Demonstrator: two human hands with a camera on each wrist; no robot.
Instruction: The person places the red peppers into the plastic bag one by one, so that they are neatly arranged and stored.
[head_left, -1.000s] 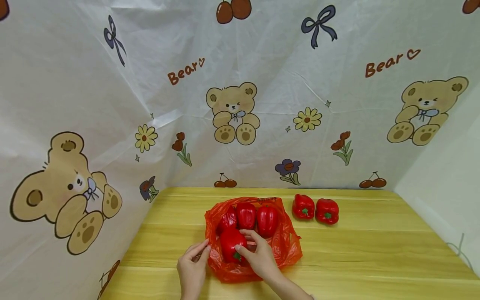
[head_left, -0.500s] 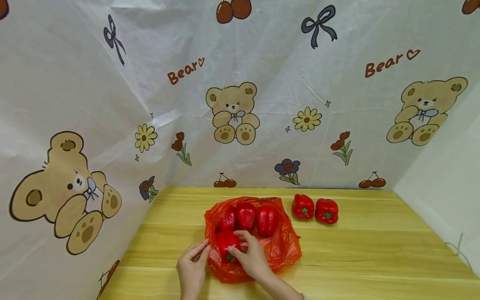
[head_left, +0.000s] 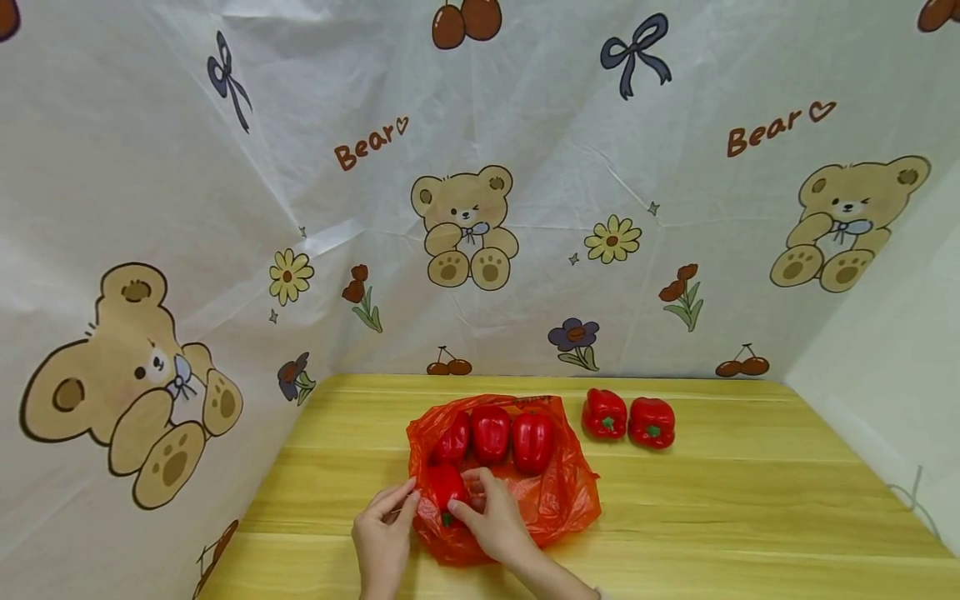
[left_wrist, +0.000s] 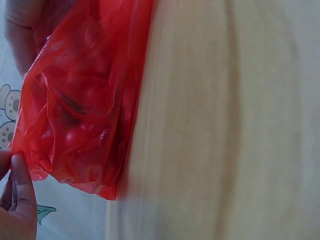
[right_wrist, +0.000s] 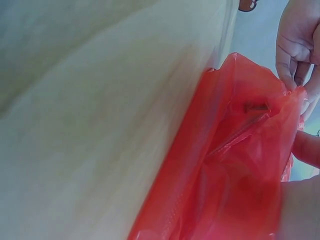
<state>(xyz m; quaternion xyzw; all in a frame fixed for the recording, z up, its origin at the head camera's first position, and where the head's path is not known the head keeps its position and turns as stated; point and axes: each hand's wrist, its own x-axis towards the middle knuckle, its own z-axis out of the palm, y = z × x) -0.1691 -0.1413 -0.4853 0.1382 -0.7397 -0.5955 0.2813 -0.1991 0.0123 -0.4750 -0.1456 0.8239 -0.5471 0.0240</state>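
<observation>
A thin red plastic bag (head_left: 576, 498) lies opened out on the table, with three red bell peppers (head_left: 491, 435) along its far side. My right hand (head_left: 493, 523) reaches inside and holds another red bell pepper (head_left: 444, 483), green stem toward me, against the bag's near left side. Thumb and fingers of my left hand (head_left: 382, 535) pinch the bag's left rim. In the left wrist view, those fingertips (left_wrist: 20, 167) grip the film's edge. Through the bag (right_wrist: 225, 150) in the right wrist view, the pepper in my right hand cannot be made out.
Two more red bell peppers (head_left: 604, 414) stand side by side on the wood-grain table (head_left: 712, 508), right of the bag. A white sheet with printed bears (head_left: 468, 229) hangs behind and at the left. A thin cord (head_left: 911, 500) hangs at the right.
My right hand has moved left and slightly toward me with the bell pepper, bringing it to the bag's left side. The left hand stays on the rim.
</observation>
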